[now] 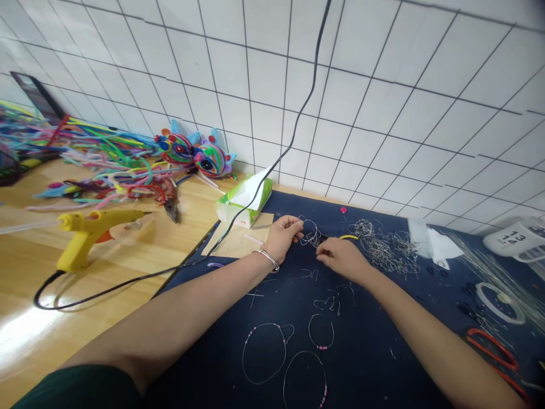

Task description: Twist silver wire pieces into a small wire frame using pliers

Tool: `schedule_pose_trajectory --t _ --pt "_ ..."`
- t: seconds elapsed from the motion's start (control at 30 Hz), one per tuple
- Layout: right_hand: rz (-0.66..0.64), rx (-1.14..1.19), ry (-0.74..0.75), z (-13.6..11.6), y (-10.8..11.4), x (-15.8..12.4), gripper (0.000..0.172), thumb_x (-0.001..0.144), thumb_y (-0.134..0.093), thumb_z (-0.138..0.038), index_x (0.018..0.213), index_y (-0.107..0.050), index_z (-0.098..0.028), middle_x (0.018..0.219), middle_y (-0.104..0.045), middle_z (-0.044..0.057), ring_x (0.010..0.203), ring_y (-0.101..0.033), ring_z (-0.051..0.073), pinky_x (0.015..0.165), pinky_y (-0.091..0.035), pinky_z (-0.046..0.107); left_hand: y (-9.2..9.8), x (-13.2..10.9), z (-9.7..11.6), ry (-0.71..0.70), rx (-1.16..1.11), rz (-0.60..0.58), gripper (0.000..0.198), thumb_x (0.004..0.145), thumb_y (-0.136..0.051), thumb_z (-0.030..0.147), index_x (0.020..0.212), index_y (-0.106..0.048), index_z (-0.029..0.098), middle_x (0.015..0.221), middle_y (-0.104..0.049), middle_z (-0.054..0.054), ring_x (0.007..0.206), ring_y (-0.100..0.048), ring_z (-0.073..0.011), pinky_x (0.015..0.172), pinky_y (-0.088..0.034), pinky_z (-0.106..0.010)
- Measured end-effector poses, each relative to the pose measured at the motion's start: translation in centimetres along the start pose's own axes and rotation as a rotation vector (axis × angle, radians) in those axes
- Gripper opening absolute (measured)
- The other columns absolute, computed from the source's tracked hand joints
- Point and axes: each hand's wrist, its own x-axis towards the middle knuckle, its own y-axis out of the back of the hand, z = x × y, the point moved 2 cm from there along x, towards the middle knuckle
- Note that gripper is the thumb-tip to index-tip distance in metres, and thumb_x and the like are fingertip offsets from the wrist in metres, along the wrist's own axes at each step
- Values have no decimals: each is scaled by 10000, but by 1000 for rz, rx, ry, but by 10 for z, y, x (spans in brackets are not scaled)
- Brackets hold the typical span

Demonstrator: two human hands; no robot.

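Note:
My left hand (286,236), a metal bangle on its wrist, is closed in a pinch on a thin wire loop (310,221) above the dark blue mat. A small tangle of wire (314,238) sits by the loop, between my hands. Close beside it, my right hand (343,258) has its fingers curled together; what they hold, if anything, is hidden. Behind that hand a yellow tool handle (349,237) pokes out; whether it is gripped I cannot tell. Bent wire pieces (330,304) and wire rings with pink beads (264,324) lie nearer me.
A heap of wire scraps (385,247) lies right of my hands. Farther right are long wires (502,275), a white roll (500,304) and orange-red handles (491,346). A tissue box (244,199), yellow glue gun (91,227), black cable (293,130) and pipe cleaners (106,150) are left.

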Motion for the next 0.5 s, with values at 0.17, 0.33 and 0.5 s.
schedule_pose_trajectory --t 0.17,0.33,0.5 --pt "-143 185 32 -8 -12 -17 143 725 -563 -298 837 -586 -212 799 -533 0 660 -483 86 596 -350 205 0 0 -1 -12 4 5 251 670 -607 368 762 -545 143 656 -581 -12 531 -535 -75 451 -365 -169" --pt "-129 117 41 -14 -13 -19 64 729 -527 -222 720 -571 -177 752 -528 6 651 -464 84 590 -329 199 0 -1 -1 -10 1 -5 254 670 -608 369 765 -544 143 646 -579 -11 525 -530 -75 451 -364 -171" --pt "-164 30 60 -17 -7 -17 59 699 -493 -150 677 -546 -167 691 -534 -3 602 -449 76 558 -299 196 0 1 -3 1 -4 1 249 668 -610 365 766 -545 146 634 -578 -7 523 -529 -76 453 -363 -172"
